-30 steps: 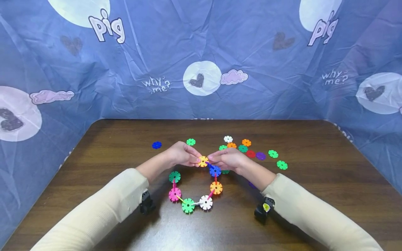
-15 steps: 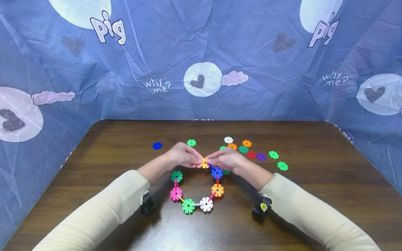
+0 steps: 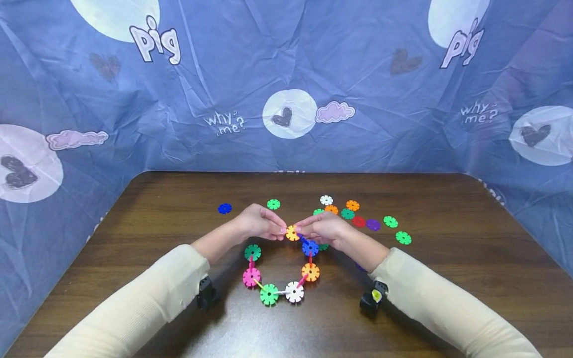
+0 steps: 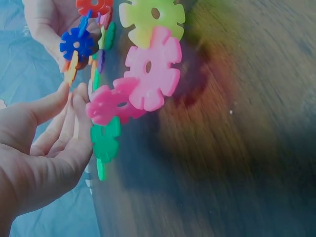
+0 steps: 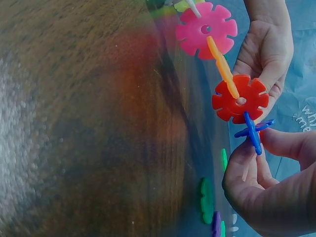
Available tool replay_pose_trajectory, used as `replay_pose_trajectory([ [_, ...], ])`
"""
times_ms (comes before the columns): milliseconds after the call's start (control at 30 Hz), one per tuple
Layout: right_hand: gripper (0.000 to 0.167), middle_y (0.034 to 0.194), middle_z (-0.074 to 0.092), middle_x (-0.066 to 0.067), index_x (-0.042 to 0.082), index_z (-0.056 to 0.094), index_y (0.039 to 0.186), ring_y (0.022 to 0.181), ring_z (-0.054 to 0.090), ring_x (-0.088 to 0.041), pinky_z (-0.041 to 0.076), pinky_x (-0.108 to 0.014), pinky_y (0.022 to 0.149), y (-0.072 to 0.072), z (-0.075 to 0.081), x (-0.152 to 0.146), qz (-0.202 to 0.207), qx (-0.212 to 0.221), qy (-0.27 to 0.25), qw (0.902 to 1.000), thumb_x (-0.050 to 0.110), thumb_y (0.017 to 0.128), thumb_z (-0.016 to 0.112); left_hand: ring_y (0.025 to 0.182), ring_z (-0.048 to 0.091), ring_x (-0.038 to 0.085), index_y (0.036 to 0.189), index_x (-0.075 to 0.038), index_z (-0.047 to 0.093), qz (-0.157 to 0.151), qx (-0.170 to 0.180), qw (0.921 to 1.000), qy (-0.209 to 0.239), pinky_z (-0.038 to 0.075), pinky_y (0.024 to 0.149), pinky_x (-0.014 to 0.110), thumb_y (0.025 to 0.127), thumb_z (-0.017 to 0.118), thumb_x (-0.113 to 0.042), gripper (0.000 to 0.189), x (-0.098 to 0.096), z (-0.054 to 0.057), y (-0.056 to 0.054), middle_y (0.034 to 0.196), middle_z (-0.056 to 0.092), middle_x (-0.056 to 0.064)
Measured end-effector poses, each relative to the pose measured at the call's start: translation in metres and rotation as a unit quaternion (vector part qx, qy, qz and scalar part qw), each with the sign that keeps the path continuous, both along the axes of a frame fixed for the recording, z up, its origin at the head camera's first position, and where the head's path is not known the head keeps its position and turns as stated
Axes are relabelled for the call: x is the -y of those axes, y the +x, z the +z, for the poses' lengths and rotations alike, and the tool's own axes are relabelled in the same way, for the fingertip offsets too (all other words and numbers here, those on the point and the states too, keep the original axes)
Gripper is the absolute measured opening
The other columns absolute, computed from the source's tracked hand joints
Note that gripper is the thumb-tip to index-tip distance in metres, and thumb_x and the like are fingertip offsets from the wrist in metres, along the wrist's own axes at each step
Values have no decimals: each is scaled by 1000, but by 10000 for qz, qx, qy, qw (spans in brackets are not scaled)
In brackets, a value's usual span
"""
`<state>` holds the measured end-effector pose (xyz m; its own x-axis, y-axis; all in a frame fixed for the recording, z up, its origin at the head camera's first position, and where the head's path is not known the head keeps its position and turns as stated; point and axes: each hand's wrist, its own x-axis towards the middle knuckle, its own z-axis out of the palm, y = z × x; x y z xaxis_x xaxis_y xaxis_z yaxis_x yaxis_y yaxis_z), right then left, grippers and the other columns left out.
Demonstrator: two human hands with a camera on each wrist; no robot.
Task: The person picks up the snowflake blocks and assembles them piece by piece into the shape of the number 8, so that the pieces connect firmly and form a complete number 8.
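My left hand [image 3: 264, 222] pinches the yellow-orange disc [image 3: 292, 233] at one end of a chain of plastic discs [image 3: 294, 292]. My right hand [image 3: 327, 229] pinches that end too, by the dark blue link [image 3: 304, 239]; I can't tell which piece its fingers are squeezing. The chain is in front of me at the middle of the brown counter [image 3: 156, 214], bending toward me like a big U. After the bright blue disc [image 3: 310, 247] come orange, white, green and pink ones. The teal disc [image 3: 252, 252] is at the other end, apart from the yellow-orange one. Behind my hands lie loose discs: a blue one [image 3: 225, 209] to the left, and a red one [image 3: 359, 222] beside a purple one [image 3: 373, 224] to the right.
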<state>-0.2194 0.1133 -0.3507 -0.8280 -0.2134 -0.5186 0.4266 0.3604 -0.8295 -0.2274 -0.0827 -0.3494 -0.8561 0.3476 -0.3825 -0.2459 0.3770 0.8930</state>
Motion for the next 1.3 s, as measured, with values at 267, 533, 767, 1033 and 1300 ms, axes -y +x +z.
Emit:
replay_pose_trajectory([
  [267, 32, 96, 73, 1, 2, 65, 120, 82, 65, -11, 53, -24, 79, -1, -2, 0, -45, 34, -52, 10000, 18, 91, 66, 64, 67, 8, 107, 12, 67, -68, -94, 9999, -106, 60, 77, 31, 86, 68, -2, 25, 7, -2, -1, 81, 74, 13],
  [533, 35, 86, 71, 7, -2, 61, 123, 77, 65, -5, 54, -24, 79, 0, -2, -2, 82, -16, -238, 9997, 16, 93, 63, 65, 67, 9, 107, 11, 66, -41, -80, 9998, -154, 60, 76, 32, 86, 68, -2, 25, 9, -3, -3, 88, 75, 18],
  [767, 35, 88, 72, 6, -2, 62, 123, 78, 65, -6, 53, -25, 81, -2, -3, -3, 62, 26, -215, 9997, 17, 92, 64, 65, 67, 9, 108, 12, 66, -44, -149, 9996, -237, 60, 77, 32, 87, 67, -2, 26, 10, -5, -11, 89, 75, 18],
  [1033, 35, 89, 72, 6, -1, 63, 122, 78, 65, -6, 53, -23, 77, -1, -2, -3, 36, 60, -197, 9998, 18, 92, 64, 64, 67, 9, 102, 9, 69, 376, -460, 9957, -706, 60, 77, 32, 85, 70, -3, 20, 6, -3, -19, 94, 74, 19],
  [1300, 34, 100, 73, 1, 2, 64, 121, 81, 65, -8, 53, -22, 74, -1, -3, -4, -14, 78, -116, 9999, 19, 92, 65, 76, 68, 17, 92, -1, 73, 648, -1976, 9488, -2376, 55, 71, 26, 78, 78, -15, 21, 5, -4, -33, 88, 75, 12],
])
